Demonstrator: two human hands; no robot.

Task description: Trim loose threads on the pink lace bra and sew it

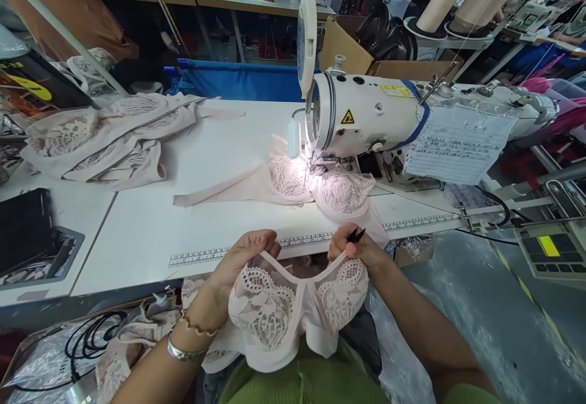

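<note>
A pale pink lace bra (270, 312) hangs in front of the green shirt, its cups facing up toward the camera. My left hand (247, 257) is closed on the top edge of its left cup. My right hand (354, 248) pinches the top edge of the right cup and also holds small black snips (356, 235), points outward. Beyond the hands, a second lace bra (343, 191) lies under the needle area of the white sewing machine (366, 111), lit by its lamp, with one band stretched out to the left.
More bras lie in a pile (110, 135) at the left of the white table (141, 227). A black tray (41, 257) sits at the left edge. A ruler strip (293, 242) runs along the front edge. Behind are a cardboard box (343, 44) and thread cones (451, 1).
</note>
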